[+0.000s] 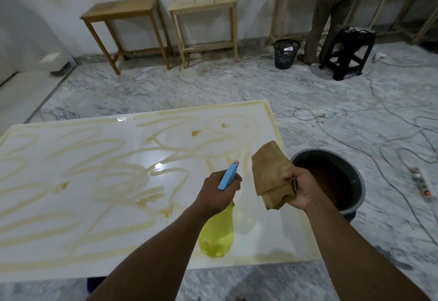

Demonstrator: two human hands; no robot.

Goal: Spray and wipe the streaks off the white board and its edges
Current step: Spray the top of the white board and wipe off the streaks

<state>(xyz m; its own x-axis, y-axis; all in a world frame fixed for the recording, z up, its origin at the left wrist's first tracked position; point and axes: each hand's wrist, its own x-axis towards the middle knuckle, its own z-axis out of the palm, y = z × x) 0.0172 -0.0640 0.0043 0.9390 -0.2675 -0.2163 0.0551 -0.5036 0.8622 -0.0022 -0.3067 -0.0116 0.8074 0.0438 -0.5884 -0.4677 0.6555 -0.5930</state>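
A large white board (pixel 71 241) lies flat in front of me, covered in looping yellow-brown streaks, with the same stain running along its far and right edges. My left hand (pixel 216 191) grips a spray bottle (pixel 216 232) with a yellow body and a blue trigger head, its nozzle aimed over the board's right half. My right hand (pixel 299 188) holds a folded tan cloth (pixel 271 173) just above the board's right edge.
A grey bucket (pixel 358 179) of brown water stands on the marble floor right of the board. Cables and a power strip (pixel 422 183) lie further right. Wooden tables (pixel 125 28), a black waste basket (pixel 285 53), a black stool (pixel 348 51) and a standing person (pixel 331 11) line the far wall.
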